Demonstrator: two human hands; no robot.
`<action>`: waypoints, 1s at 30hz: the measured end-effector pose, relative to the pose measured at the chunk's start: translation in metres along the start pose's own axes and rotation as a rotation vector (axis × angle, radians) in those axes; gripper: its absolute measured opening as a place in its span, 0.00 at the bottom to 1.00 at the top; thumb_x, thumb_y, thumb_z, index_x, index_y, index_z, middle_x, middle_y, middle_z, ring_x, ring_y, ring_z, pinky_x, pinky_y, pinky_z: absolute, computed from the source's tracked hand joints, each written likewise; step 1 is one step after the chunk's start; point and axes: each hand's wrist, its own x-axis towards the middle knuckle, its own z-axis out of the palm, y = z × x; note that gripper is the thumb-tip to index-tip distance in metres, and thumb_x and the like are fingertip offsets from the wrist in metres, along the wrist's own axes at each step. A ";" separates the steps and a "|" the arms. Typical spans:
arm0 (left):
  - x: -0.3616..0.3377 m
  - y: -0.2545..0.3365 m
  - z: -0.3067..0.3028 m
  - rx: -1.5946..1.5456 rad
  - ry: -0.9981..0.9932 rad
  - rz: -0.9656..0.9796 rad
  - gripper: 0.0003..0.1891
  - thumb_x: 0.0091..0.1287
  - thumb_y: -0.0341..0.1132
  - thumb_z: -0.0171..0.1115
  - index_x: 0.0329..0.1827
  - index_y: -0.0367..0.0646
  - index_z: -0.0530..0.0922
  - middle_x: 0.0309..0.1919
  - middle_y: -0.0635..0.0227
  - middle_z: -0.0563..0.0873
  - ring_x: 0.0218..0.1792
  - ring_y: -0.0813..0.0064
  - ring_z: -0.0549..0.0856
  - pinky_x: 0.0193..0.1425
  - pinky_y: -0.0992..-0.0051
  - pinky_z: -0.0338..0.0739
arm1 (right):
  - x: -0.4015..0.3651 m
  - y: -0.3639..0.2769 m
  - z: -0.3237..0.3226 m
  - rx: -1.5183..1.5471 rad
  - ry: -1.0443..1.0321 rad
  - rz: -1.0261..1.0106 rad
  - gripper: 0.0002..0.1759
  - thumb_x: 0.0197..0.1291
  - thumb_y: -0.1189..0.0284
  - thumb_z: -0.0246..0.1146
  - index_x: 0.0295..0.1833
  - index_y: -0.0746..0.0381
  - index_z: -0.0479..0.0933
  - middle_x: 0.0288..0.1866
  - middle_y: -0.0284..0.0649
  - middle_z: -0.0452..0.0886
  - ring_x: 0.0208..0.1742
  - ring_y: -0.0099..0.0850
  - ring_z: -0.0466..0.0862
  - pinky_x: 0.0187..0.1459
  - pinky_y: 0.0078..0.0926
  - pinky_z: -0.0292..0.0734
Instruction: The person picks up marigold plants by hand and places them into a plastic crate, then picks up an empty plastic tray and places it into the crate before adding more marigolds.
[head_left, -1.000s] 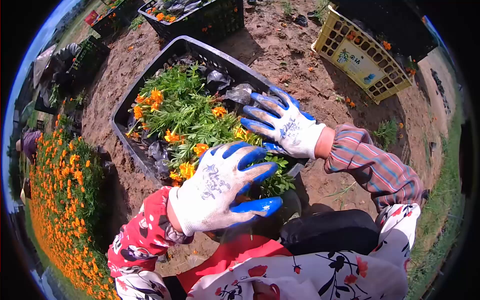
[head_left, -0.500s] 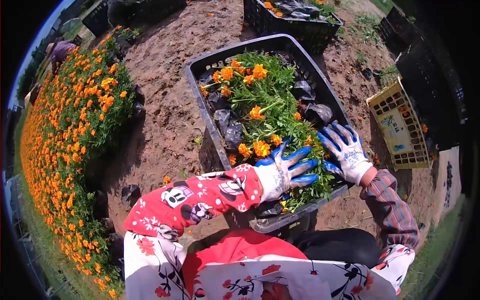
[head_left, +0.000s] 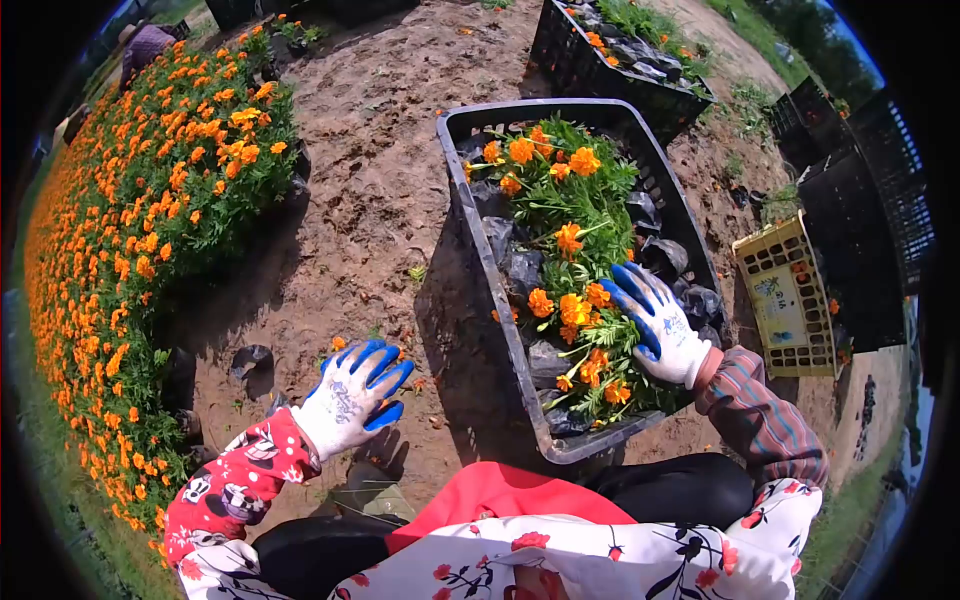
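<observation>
A black crate (head_left: 487, 262) holds orange-flowered plants (head_left: 585, 200) lying on their sides, their roots in black bags (head_left: 524, 270) along both long walls. My right hand (head_left: 664, 325), in a white glove with blue fingers, rests on the leaves in the crate's near right part, fingers spread. To the left of the crate, my left hand (head_left: 352, 396), gloved the same way, hangs over bare soil with its fingers apart and nothing in it. The nearest thing to it on the left is a black bag (head_left: 252, 366) on the ground.
A dense bed of orange flowers (head_left: 130, 270) fills the left side. A person (head_left: 147, 50) bends at its far end. Another black crate (head_left: 620, 68) with plants stands beyond mine. At the right are a yellow crate (head_left: 786, 298) and black crates (head_left: 850, 230).
My left hand has left the plants and moved left, out over the soil. My right hand stays on the plants. The view has shifted, so the crate appears farther right.
</observation>
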 end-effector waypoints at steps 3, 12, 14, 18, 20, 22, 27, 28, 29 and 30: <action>-0.036 -0.012 0.031 -0.099 -0.098 -0.163 0.27 0.59 0.45 0.62 0.61 0.48 0.71 0.58 0.58 0.72 0.61 0.55 0.69 0.61 0.55 0.65 | -0.002 0.002 -0.009 0.017 -0.031 0.024 0.45 0.39 0.73 0.60 0.71 0.57 0.57 0.71 0.50 0.56 0.72 0.51 0.55 0.70 0.48 0.50; -0.066 -0.029 0.063 -0.133 -0.327 -0.149 0.27 0.60 0.48 0.60 0.62 0.50 0.70 0.57 0.57 0.74 0.60 0.54 0.71 0.62 0.54 0.64 | 0.012 -0.021 0.000 0.031 0.088 0.091 0.38 0.54 0.55 0.61 0.70 0.55 0.60 0.69 0.49 0.60 0.70 0.50 0.58 0.68 0.49 0.51; -0.064 -0.028 0.062 -0.124 -0.342 -0.162 0.27 0.60 0.47 0.60 0.62 0.51 0.70 0.57 0.57 0.74 0.60 0.53 0.71 0.63 0.54 0.64 | 0.013 -0.025 0.007 -0.141 0.079 0.080 0.40 0.54 0.50 0.58 0.71 0.53 0.59 0.69 0.50 0.60 0.69 0.50 0.59 0.68 0.53 0.49; -0.057 -0.030 0.063 -0.151 -0.402 -0.150 0.27 0.59 0.46 0.60 0.62 0.51 0.70 0.57 0.56 0.74 0.60 0.53 0.71 0.62 0.54 0.64 | 0.011 -0.024 0.007 -0.117 0.038 0.074 0.43 0.53 0.47 0.56 0.72 0.53 0.56 0.71 0.51 0.57 0.70 0.51 0.57 0.68 0.54 0.47; -0.053 -0.033 0.062 -0.135 -0.414 -0.149 0.27 0.59 0.47 0.60 0.62 0.50 0.70 0.57 0.56 0.74 0.59 0.53 0.71 0.62 0.54 0.64 | 0.012 -0.024 0.008 -0.139 0.028 0.076 0.45 0.50 0.49 0.60 0.72 0.52 0.55 0.71 0.50 0.57 0.70 0.50 0.57 0.69 0.54 0.46; -0.049 -0.032 0.060 -0.122 -0.429 -0.153 0.27 0.59 0.47 0.60 0.61 0.50 0.71 0.57 0.56 0.74 0.59 0.53 0.71 0.62 0.54 0.64 | 0.012 -0.024 0.011 -0.149 0.024 0.082 0.47 0.46 0.51 0.63 0.73 0.52 0.55 0.71 0.49 0.56 0.71 0.50 0.57 0.69 0.55 0.45; -0.039 -0.031 0.060 -0.121 -0.478 -0.162 0.26 0.60 0.47 0.60 0.60 0.50 0.72 0.56 0.57 0.75 0.59 0.55 0.72 0.61 0.56 0.65 | 0.012 -0.023 0.014 -0.154 0.026 0.096 0.48 0.45 0.52 0.64 0.73 0.51 0.54 0.71 0.49 0.56 0.71 0.50 0.56 0.69 0.55 0.45; -0.039 -0.032 0.061 -0.122 -0.479 -0.154 0.26 0.60 0.47 0.60 0.60 0.50 0.72 0.56 0.57 0.75 0.59 0.55 0.72 0.61 0.56 0.65 | 0.011 -0.023 0.014 -0.146 0.028 0.097 0.48 0.45 0.52 0.64 0.73 0.51 0.55 0.71 0.48 0.56 0.71 0.49 0.56 0.69 0.55 0.45; -0.042 -0.034 0.064 -0.122 -0.491 -0.143 0.25 0.60 0.47 0.60 0.60 0.50 0.72 0.56 0.57 0.75 0.58 0.55 0.72 0.61 0.56 0.65 | 0.011 -0.023 0.014 -0.138 0.030 0.096 0.48 0.44 0.52 0.64 0.73 0.51 0.55 0.71 0.48 0.57 0.71 0.49 0.56 0.69 0.55 0.45; -0.043 -0.035 0.064 -0.123 -0.503 -0.136 0.25 0.60 0.47 0.59 0.60 0.50 0.72 0.56 0.57 0.75 0.58 0.55 0.72 0.61 0.57 0.65 | 0.011 -0.022 0.014 -0.126 0.030 0.099 0.48 0.44 0.52 0.64 0.73 0.50 0.55 0.72 0.48 0.56 0.71 0.49 0.56 0.69 0.55 0.44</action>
